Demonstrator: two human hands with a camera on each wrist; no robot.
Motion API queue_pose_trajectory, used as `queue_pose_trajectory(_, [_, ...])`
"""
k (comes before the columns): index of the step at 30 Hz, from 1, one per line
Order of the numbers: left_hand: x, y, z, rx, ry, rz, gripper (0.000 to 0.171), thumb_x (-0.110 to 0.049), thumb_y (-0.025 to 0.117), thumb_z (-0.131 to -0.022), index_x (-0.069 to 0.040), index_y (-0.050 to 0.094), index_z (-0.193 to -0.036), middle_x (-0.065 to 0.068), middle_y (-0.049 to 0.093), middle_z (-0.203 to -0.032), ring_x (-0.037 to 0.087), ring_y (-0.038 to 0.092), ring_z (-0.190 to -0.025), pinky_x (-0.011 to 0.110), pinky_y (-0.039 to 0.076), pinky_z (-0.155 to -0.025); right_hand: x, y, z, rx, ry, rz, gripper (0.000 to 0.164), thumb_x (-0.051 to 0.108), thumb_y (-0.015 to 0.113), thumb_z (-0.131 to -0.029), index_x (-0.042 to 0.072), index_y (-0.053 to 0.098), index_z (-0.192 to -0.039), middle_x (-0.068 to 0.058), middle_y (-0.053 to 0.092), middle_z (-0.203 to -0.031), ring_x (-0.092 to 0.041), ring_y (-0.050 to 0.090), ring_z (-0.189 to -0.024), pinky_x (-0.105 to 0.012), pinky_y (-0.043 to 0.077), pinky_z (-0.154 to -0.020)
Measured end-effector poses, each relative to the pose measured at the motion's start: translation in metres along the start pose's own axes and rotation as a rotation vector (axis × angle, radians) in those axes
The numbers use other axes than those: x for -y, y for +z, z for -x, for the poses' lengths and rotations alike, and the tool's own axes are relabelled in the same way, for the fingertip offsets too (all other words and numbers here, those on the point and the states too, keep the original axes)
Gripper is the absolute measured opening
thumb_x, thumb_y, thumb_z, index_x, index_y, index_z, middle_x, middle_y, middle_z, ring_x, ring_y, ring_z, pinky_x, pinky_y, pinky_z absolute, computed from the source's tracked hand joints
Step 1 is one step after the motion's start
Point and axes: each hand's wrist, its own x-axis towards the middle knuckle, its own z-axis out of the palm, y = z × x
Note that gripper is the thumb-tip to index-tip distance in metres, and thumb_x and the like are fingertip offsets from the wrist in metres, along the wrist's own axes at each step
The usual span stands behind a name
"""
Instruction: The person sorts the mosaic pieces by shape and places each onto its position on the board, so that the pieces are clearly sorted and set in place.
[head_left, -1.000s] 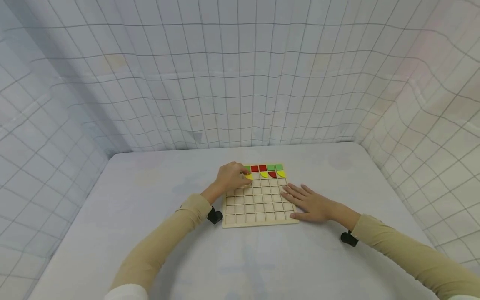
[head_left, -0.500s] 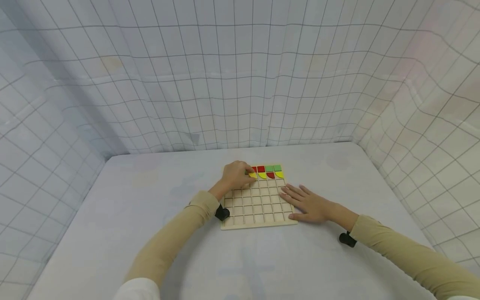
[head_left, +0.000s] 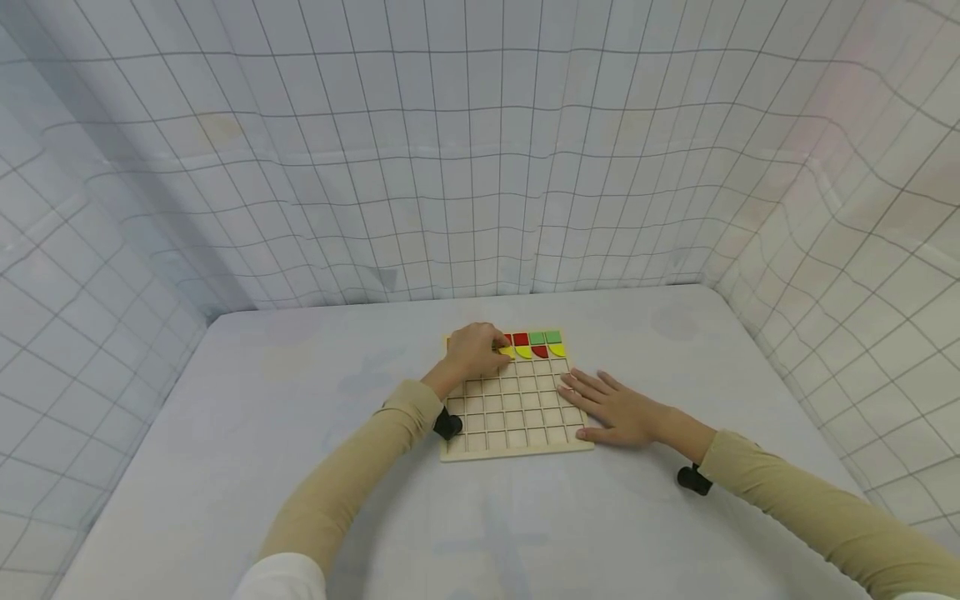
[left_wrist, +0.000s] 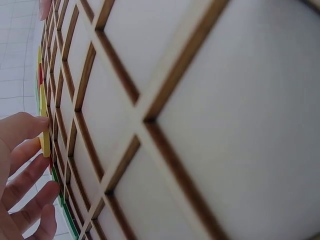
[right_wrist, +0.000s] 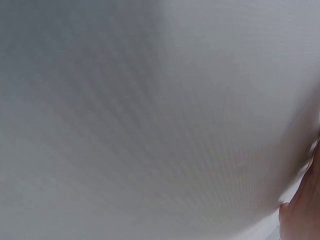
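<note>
A pale wooden grid board (head_left: pixel 517 454) lies on the table with coloured tiles in its two far rows. My left hand (head_left: pixel 471 350) is over its far left part, thumb and index finger pinching a yellow quarter-circle tile (left_wrist: pixel 45 137). That tile sits in the second row, beside another yellow quarter-circle tile (head_left: pixel 523 352). Farther right in this row are a red tile (head_left: pixel 540 352) and a third yellow one (head_left: pixel 557 350). My right hand (head_left: pixel 618 412) rests flat with spread fingers on the board's right edge. The right wrist view shows mostly white cloth and part of that hand.
Red (head_left: pixel 521 339) and green (head_left: pixel 537 337) square tiles fill part of the far row; my left hand hides its left end. White table cloth (head_left: pixel 360 517) surrounds the board. A checked curtain (head_left: pixel 480 167) hangs behind and at both sides.
My left hand has slid to the right with the yellow tile, up against the neighbouring yellow one, and is now almost still. My right hand has stayed at the board's edge.
</note>
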Motion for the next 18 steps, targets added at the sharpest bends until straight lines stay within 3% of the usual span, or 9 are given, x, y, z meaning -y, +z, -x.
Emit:
queue_pose_trajectory(10, [-0.0008,-0.0005,-0.0006,0.037,-0.001,0.03,0.027,-0.031,0.072,-0.086,-0.02,0.074,-0.111,-0.001,0.07,-0.108,0.017,0.065,-0.099,0.033,0.055,-0.074,0.0028,-0.0043,0.001,0.021,0.017,0.002,0.075,0.054,0.038,-0.099,0.015,0.008,-0.156,-0.006,0.004,-0.163,-0.029,0.002,-0.151,-0.057,0.009,-0.118])
queue_pose_trajectory(18, [-0.0017,0.0006,-0.0014,0.015,0.004,0.024,0.029,-0.04,0.07,-0.086,-0.019,0.076,-0.106,-0.001,0.071,-0.106,0.015,0.067,-0.091,0.029,0.054,-0.066,0.0012,-0.0026,0.0008,0.019,0.012,0.011,0.075,0.056,0.036,-0.099,0.016,0.008,-0.156,-0.005,0.004,-0.163,-0.029,0.003,-0.151,-0.057,0.01,-0.118])
